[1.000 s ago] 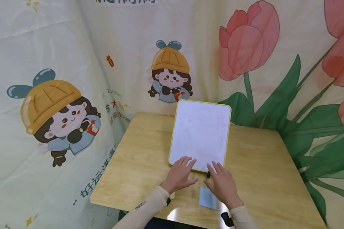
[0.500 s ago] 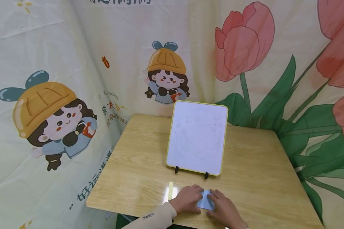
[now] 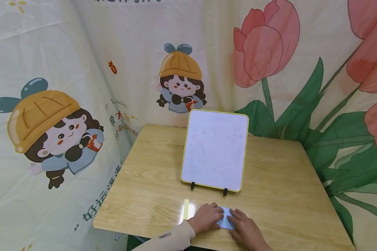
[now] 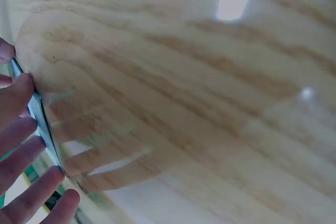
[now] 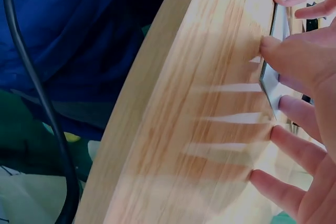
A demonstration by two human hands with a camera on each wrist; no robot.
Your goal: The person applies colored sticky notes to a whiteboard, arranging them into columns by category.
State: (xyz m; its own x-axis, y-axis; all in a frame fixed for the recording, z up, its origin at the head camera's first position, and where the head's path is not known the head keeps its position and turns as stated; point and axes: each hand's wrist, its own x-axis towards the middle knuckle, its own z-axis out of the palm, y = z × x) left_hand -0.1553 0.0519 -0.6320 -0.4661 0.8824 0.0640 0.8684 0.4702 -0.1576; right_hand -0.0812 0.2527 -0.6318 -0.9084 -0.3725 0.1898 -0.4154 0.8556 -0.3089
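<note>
A small light blue sheet of paper (image 3: 225, 222) lies near the front of the wooden table, between both hands. My left hand (image 3: 206, 218) holds its left side and my right hand (image 3: 247, 230) its right side, fingers over the top. The right wrist view shows the thin edge of the paper (image 5: 270, 85) slightly bent and raised, a right thumb (image 5: 278, 51) against it and the other fingers spread beyond. Seen from the left wrist, the paper (image 4: 39, 109) is a narrow strip under the left thumb (image 4: 22, 88). Much of its surface is covered by the fingers.
A white board with a yellow rim (image 3: 214, 150) leans upright behind the hands on black feet (image 3: 225, 191). A pale yellow strip (image 3: 186, 209) lies left of the left hand. In the right wrist view, a black cable (image 5: 34, 90) hangs beside dark blue fabric (image 5: 79, 30) below the table edge.
Both hands have come down and back from in front of the white board to the blue paper. Over the last half second they stay on it with only slight finger movement.
</note>
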